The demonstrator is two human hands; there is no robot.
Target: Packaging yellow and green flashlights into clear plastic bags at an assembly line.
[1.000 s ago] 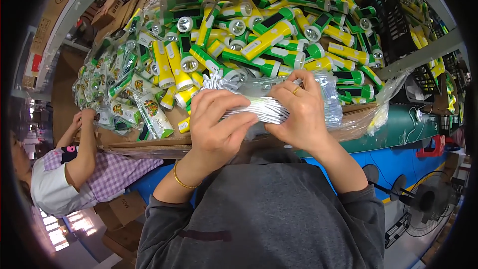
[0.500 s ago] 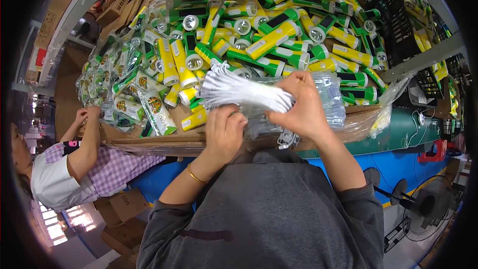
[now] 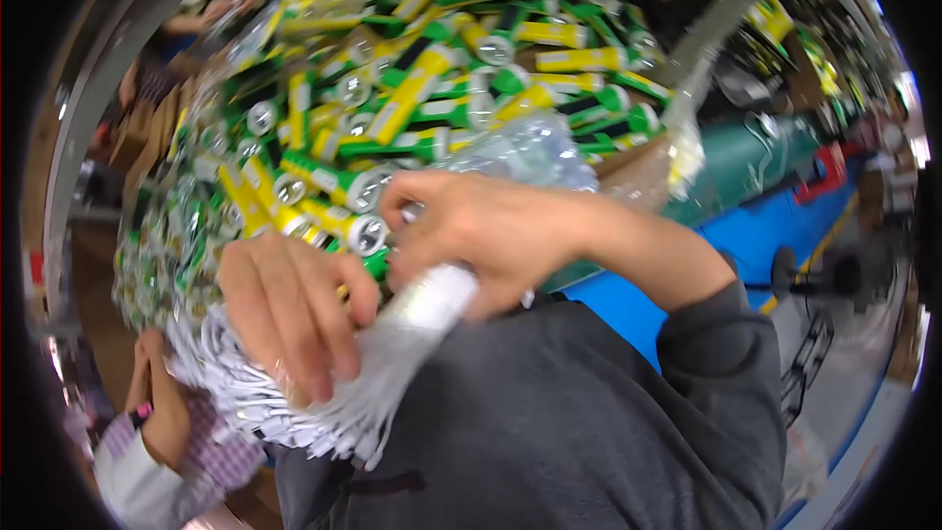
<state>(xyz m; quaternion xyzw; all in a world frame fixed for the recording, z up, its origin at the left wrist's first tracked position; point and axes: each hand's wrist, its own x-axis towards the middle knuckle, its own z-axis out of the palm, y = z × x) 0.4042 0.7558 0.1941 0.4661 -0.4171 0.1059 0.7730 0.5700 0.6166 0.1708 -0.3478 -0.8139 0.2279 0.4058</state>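
A thick bundle of thin white cables [image 3: 378, 373] lies slantwise in front of my chest, its loose ends fanned out at the lower left. My right hand [image 3: 491, 236] is closed round the bundle's gathered upper end, where a clear wrap seems to sit. Over the fanned part rests my left hand [image 3: 289, 309], fingers stretched down across the strands and thumb apart; motion blurs it a little. Just beyond both hands is a heap of yellow and green flashlights [image 3: 412, 98]. Clear plastic bags [image 3: 535, 152] lie on the heap's near side, behind my right wrist.
Bagged flashlights [image 3: 157, 245] fill the heap's left side. At the lower left stands a co-worker, a forearm [image 3: 169, 412] at the heap's edge. A metal post [image 3: 736, 15] rises at the right, beside a green tabletop [image 3: 736, 172]. A fan [image 3: 834, 275] stands at far right.
The bundle has come down and left, nearer my chest, and now slants with its loose ends low. Both hands moved with it; my left hand now lies over the strands. The view has turned.
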